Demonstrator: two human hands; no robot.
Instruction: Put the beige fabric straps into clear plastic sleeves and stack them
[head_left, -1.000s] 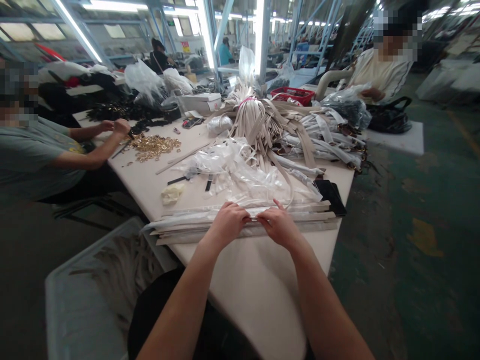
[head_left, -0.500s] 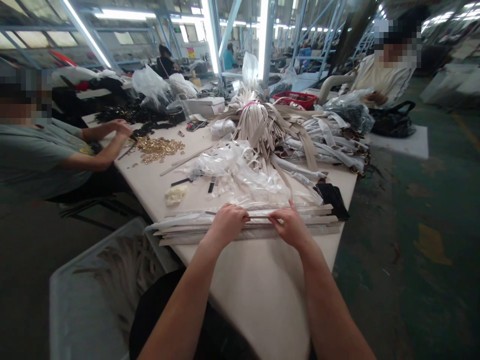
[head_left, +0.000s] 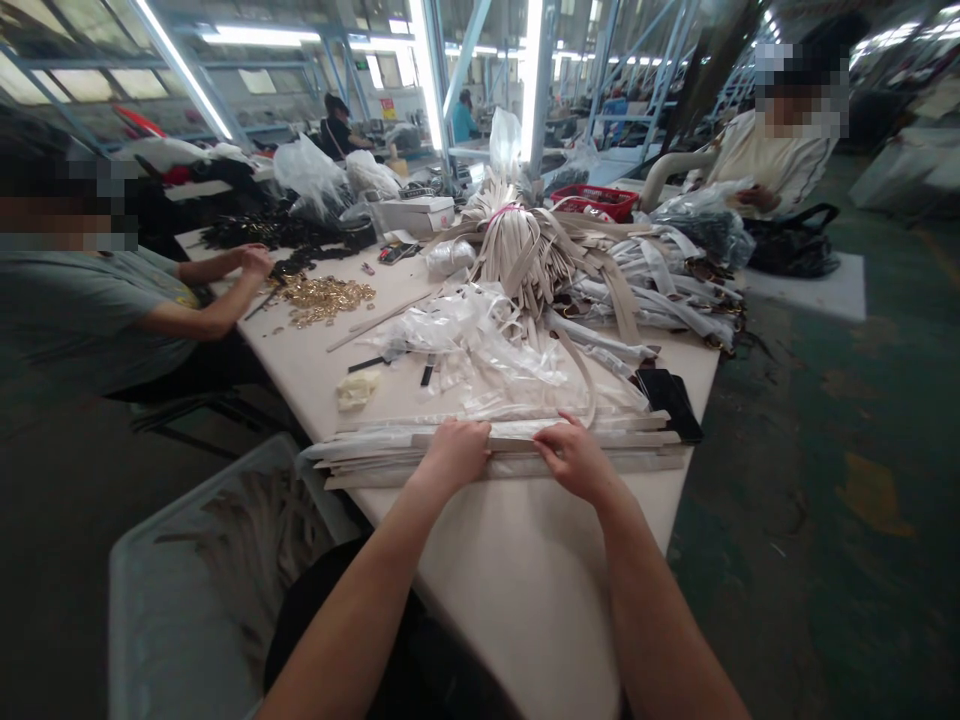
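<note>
A flat beige strap (head_left: 513, 444) stretches between my two hands, just above a row of straps (head_left: 375, 462) lying side by side, some in clear plastic sleeves. My left hand (head_left: 459, 450) is closed around the strap, and part of it sticks out to the left. With thumb and fingertips, my right hand (head_left: 570, 452) pinches the strap farther right. Beyond them lie crumpled clear plastic sleeves (head_left: 480, 335) and a big tied bunch of beige straps (head_left: 521, 245).
At the left, a co-worker's hands (head_left: 256, 262) are beside gold metal pieces (head_left: 322, 298). Wrapped straps (head_left: 667, 290) are piled at right, near a black phone-like object (head_left: 667, 400). A translucent bin (head_left: 142, 530) with straps stands lower left. A red basket (head_left: 600, 200) is at the back.
The strap between my hands has turned from edge-on to show its flat face. My hands stay in nearly the same place, and the whole view has shifted slightly.
</note>
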